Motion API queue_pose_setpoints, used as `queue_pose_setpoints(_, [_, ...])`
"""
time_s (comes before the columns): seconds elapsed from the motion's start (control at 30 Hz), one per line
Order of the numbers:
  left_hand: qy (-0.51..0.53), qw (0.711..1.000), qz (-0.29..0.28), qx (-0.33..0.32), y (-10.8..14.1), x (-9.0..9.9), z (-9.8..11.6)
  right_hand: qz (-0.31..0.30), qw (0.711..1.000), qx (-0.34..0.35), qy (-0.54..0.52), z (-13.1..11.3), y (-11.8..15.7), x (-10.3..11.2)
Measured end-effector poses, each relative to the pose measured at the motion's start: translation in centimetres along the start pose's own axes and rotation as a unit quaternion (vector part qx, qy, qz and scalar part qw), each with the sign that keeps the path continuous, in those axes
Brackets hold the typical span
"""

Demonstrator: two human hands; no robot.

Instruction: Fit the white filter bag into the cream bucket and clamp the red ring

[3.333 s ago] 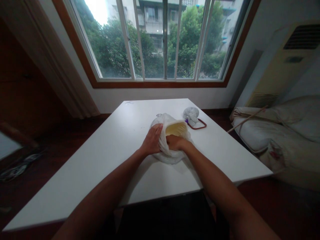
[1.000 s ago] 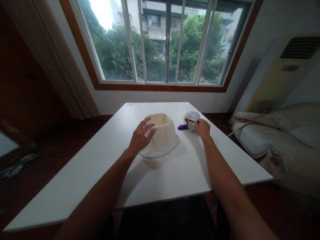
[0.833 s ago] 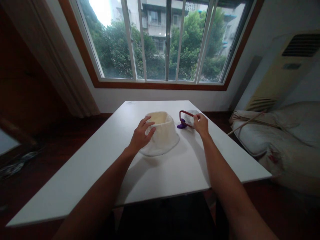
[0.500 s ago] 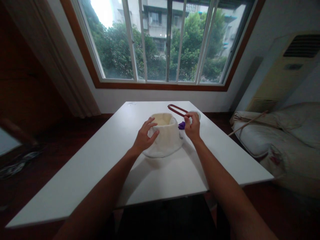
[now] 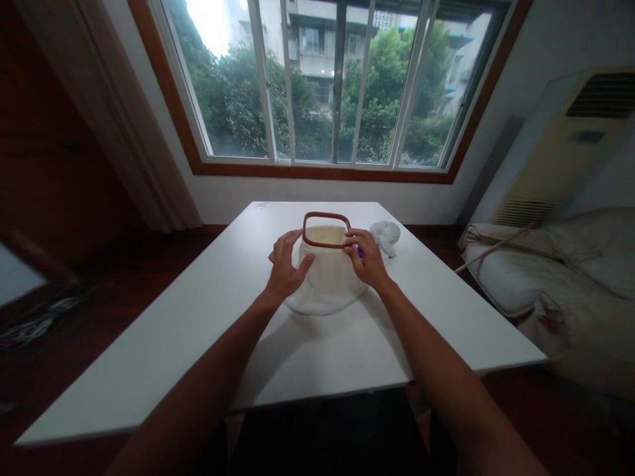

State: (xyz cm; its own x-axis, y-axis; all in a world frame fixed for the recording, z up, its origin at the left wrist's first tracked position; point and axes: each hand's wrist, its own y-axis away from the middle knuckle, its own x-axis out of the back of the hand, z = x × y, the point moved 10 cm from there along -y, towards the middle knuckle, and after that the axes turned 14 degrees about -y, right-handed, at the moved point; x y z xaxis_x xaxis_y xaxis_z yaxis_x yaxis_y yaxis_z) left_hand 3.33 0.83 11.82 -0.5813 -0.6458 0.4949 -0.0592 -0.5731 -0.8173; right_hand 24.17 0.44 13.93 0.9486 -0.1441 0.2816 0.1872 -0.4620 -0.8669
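Observation:
A white fabric piece shaped like a bucket hat point(image 5: 325, 284) stands on the white table, its wide brim down and a cream hollow showing at the top. Over that hollow is a reddish-brown ring frame point(image 5: 326, 214) with rounded corners. My right hand point(image 5: 368, 258) pinches the frame's right side between thumb and fingers. At the left is my left hand point(image 5: 288, 268), thumb and fingers apart, fingertips by the frame's left edge and thumb against the white fabric. Something small and purple point(image 5: 360, 252) shows partly behind my right fingers.
A crumpled whitish translucent bundle point(image 5: 385, 235) lies on the table point(image 5: 208, 317) beyond my right hand. A small clear item point(image 5: 261, 206) sits at the far left corner. Right of the table are a covered seat point(image 5: 585, 264) and a thin stick point(image 5: 491, 249).
My right hand has moved left with the ring frame, bringing it from the right side to over the white fabric piece. The whitish bundle is now uncovered. My left hand has shifted slightly.

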Motion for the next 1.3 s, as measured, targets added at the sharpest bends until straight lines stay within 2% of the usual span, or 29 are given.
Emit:
queue_pose_setpoints(0.27, [-0.026, 0.999, -0.033, 0.013, 0.0, -0.6, -0.2, -0.019, 0.999, -0.007, -0.039, 0.2, 0.0, -0.2])
queue_pose_setpoints(0.43, [-0.029, 1.000, -0.007, 0.000, -0.1, -0.1, 0.0, -0.018, 0.997, -0.029, -0.062, 0.4, 0.0, -0.2])
queue_pose_setpoints(0.6, [0.021, 0.999, 0.016, -0.030, -0.2, 0.3, 0.5, -0.003, 0.998, -0.028, -0.058, 0.4, 0.1, 0.0])
queue_pose_setpoints(0.8, [0.083, 0.994, 0.009, -0.064, -0.3, 0.4, 1.5, 0.006, 1.000, -0.008, -0.028, 0.3, 0.1, 0.4])
queue_pose_setpoints(1.07, [0.099, 0.991, 0.022, -0.092, -0.1, 0.5, 2.0, 0.008, 1.000, 0.006, -0.027, 0.5, 0.3, 0.4])
queue_pose_setpoints(1.3, [0.096, 0.991, 0.027, -0.093, -0.1, 0.5, 1.6, 0.006, 1.000, 0.001, -0.026, 0.6, 0.3, 0.5])
